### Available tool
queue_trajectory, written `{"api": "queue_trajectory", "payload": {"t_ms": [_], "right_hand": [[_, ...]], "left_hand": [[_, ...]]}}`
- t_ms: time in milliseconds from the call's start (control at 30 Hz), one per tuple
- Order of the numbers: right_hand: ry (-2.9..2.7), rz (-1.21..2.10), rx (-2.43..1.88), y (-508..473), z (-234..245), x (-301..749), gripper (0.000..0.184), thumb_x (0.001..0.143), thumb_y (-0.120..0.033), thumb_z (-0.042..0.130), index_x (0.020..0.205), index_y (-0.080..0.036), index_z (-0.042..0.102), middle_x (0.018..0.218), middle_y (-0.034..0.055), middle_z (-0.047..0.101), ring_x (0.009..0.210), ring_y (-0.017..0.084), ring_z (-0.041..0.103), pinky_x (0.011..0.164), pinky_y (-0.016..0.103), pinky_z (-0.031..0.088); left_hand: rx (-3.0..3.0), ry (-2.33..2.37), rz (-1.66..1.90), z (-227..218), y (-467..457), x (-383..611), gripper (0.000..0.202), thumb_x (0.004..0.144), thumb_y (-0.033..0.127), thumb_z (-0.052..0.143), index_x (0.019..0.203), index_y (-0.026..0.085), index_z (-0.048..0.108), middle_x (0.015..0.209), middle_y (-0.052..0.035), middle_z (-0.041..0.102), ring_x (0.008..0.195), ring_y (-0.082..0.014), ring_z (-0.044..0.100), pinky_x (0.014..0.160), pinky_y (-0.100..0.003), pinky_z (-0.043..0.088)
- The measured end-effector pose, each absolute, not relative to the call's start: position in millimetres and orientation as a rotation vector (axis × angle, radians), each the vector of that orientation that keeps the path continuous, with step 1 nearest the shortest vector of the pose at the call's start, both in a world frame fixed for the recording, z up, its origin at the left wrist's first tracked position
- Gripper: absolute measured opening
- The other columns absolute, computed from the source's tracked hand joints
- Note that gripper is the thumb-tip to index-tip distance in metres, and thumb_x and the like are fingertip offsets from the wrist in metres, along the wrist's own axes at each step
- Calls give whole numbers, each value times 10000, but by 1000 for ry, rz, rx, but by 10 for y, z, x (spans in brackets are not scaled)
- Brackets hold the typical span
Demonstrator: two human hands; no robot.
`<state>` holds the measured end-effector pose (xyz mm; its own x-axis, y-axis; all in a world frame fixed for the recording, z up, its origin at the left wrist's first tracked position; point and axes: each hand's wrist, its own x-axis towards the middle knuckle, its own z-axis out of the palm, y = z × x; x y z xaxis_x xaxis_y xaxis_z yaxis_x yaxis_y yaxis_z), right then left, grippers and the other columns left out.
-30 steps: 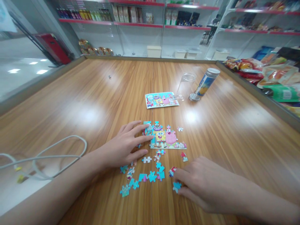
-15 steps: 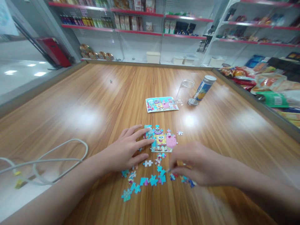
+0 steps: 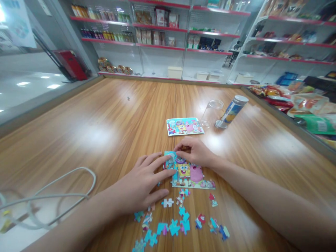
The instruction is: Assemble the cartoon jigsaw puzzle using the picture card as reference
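Note:
A partly joined cartoon jigsaw puzzle (image 3: pixel 183 170) lies flat on the wooden table, showing a yellow square figure and a pink one. My left hand (image 3: pixel 149 182) rests spread over its left side, index and middle fingertips on the joined pieces. At the puzzle's upper edge, my right hand (image 3: pixel 193 150) pinches a small blue puzzle piece (image 3: pixel 175 153), mostly hidden by the fingers. Several loose puzzle pieces (image 3: pixel 174 227) lie nearer to me, among them a pale one (image 3: pixel 167 202) beside my left thumb. Behind the puzzle is the printed reference picture (image 3: pixel 185 126).
A clear cylinder (image 3: pixel 212 112) stands behind on the right, beside a blue printed can (image 3: pixel 234 110) and a round metal lid (image 3: pixel 221 124). White cable (image 3: pixel 89 171) loops at the left. Snack packets (image 3: pixel 278 98) lie beyond the right edge; stocked shelves (image 3: pixel 160 45) line the back.
My right hand has moved from the loose pieces up to the puzzle's top edge, uncovering the lower right of the puzzle. My left hand stays in place. The view has tilted up slightly.

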<state>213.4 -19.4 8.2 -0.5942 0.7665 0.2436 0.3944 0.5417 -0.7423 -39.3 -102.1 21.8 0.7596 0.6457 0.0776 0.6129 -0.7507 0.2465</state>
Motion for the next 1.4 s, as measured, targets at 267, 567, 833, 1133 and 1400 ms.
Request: {"api": "queue_trajectory", "payload": {"t_ms": [267, 567, 833, 1133, 1400], "right_hand": [[-2293, 725, -881, -188, 108, 2130, 99, 856, -161, 659, 921, -141, 731, 816, 37, 697, 760, 136, 591, 714, 268, 459], [-2336, 689, -868, -150, 40, 2118, 124, 805, -87, 644, 862, -159, 728, 763, 20, 660, 734, 138, 565, 672, 258, 429], [-2303, 706, -832, -130, 24, 2107, 199, 784, -49, 609, 839, -156, 768, 713, 11, 625, 687, 124, 556, 636, 252, 411], [-2058, 1026, -899, -82, 47, 2186, 150, 848, -169, 607, 878, -153, 753, 734, 14, 648, 635, 104, 529, 565, 243, 386], [-1916, 1172, -901, 1, 51, 2256, 109, 808, -242, 648, 813, -167, 727, 752, 16, 673, 695, 134, 555, 642, 284, 405]], "left_hand": [[2726, 1025, 208, 202, -1029, -397, 496, 972, 473, 539, 1453, 365, 478, 1615, -48, 331, 1452, -374, 306, 1126, -608, 388], [2725, 1042, 151, 231, -1022, -385, 495, 979, 471, 526, 1462, 380, 465, 1636, -31, 301, 1459, -373, 306, 1135, -616, 377], [2759, 1043, 112, 232, -1024, -385, 526, 971, 462, 541, 1479, 371, 444, 1644, -42, 281, 1458, -384, 303, 1129, -626, 381], [2764, 1050, 96, 236, -1037, -382, 530, 982, 469, 514, 1495, 380, 416, 1645, -44, 279, 1471, -378, 290, 1140, -624, 371], [2762, 1032, 60, 253, -1005, -393, 528, 981, 502, 504, 1487, 376, 427, 1648, -45, 273, 1470, -374, 302, 1145, -618, 364]]}}
